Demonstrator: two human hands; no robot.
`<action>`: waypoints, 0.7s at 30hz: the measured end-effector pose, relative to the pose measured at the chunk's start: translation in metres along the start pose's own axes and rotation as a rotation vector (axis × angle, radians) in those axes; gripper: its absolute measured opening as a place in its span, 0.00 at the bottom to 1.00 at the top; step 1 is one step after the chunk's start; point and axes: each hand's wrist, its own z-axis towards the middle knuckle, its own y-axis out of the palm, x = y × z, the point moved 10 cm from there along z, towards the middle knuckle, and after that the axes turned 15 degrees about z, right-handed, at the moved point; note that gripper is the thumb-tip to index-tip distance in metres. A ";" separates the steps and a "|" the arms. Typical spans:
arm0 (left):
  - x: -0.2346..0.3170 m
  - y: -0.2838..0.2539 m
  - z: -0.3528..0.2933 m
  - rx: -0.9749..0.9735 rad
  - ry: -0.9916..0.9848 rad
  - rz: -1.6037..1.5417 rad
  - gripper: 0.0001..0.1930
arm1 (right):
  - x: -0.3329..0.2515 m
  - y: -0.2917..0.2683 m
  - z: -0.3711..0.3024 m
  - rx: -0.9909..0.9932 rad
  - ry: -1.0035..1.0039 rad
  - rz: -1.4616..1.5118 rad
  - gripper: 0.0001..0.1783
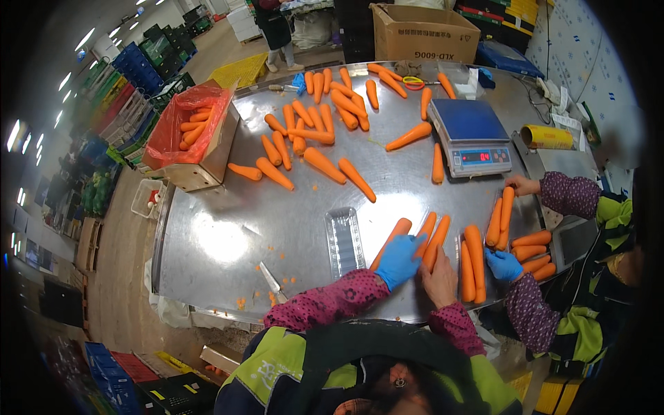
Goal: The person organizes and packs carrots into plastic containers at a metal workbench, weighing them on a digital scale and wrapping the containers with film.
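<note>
My left hand [399,263], in a blue glove, is closed over a carrot [395,234] that sticks out past its far side. My bare right hand [440,278] grips the near end of a carrot [437,238], with another carrot [425,228] lying between the two hands. The undersides of my fingers are hidden. To the left is a clear plastic tray [332,235] holding nothing. Right of my hands, a pair of carrots [474,259] lies side by side in what looks like another clear tray.
A co-worker at right handles two carrots [501,216]; more carrots [531,243] lie nearby. A digital scale [470,124] stands at the back right. Loose carrots [319,135] cover the far table. A red-lined box [197,176] of carrots is at left, a knife [271,279] nearer me.
</note>
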 end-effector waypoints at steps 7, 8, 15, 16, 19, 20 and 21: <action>0.022 0.018 -0.002 -0.143 0.009 0.077 0.28 | 0.025 -0.001 0.016 -0.065 0.075 0.218 0.43; 0.021 0.016 -0.002 -0.114 0.010 0.075 0.29 | 0.033 -0.001 0.018 -0.060 0.106 0.300 0.43; 0.033 0.021 -0.008 -0.203 0.026 0.247 0.39 | 0.045 0.007 0.009 -0.191 0.470 1.349 0.31; 0.036 0.021 -0.006 -0.224 0.021 0.285 0.40 | 0.051 0.009 0.011 -0.218 0.485 1.457 0.29; 0.036 0.030 -0.002 -0.230 0.006 0.364 0.42 | 0.029 -0.007 0.014 -0.258 0.430 1.724 0.23; 0.034 0.034 -0.001 -0.224 0.000 0.385 0.42 | 0.013 -0.020 0.015 -0.266 0.394 1.804 0.22; 0.029 0.038 0.003 -0.222 -0.036 0.350 0.41 | 0.002 -0.032 0.018 -0.276 0.402 1.847 0.22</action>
